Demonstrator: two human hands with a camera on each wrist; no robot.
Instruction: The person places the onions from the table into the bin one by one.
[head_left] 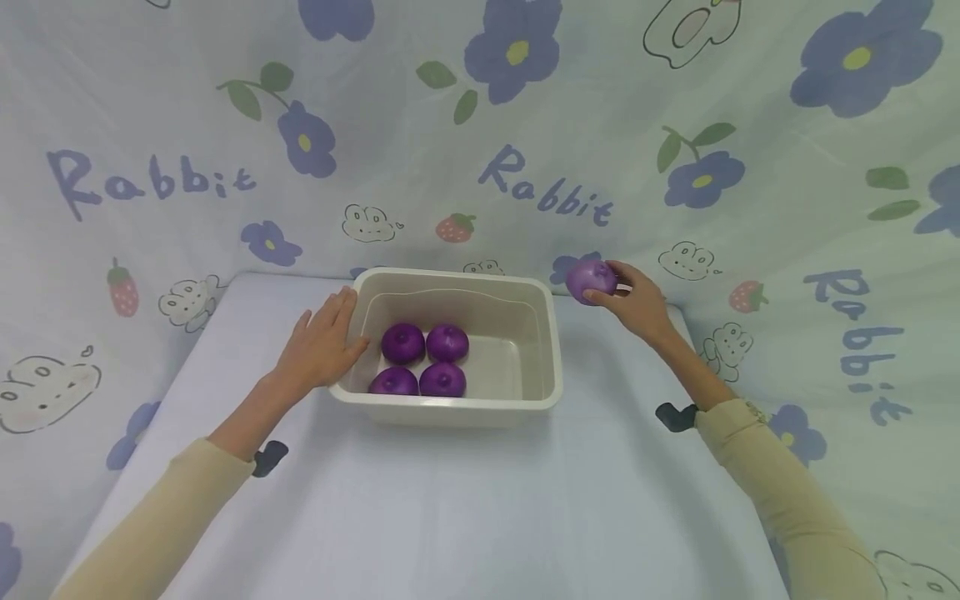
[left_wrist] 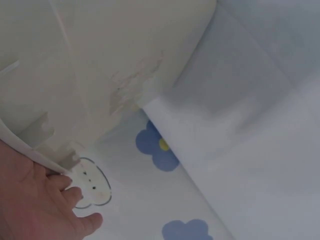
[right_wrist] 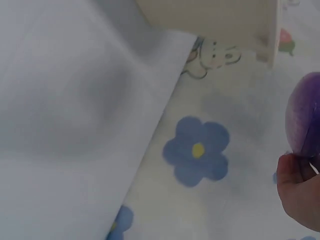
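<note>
A purple onion [head_left: 591, 282] is held up by my right hand [head_left: 637, 304], pinched between thumb and fingers, to the right of a white plastic bin [head_left: 461, 412]. The right wrist view shows part of that onion [right_wrist: 304, 115] above the fingertips. My left hand [head_left: 318, 346] rests against the bin's left rim, its fingers extended and the thumb over the edge. Inside the bin, several darker purple onions [head_left: 403, 343] sit grouped in the left half. In the left wrist view, the left hand [left_wrist: 37, 200] lies along the rim beside the bin's outer wall.
The bin stands near the back of a table with a white cover [head_left: 480, 500]. Behind and around it hangs a curtain [head_left: 405, 150] printed with blue flowers, rabbits, strawberries and the word "Rabbit".
</note>
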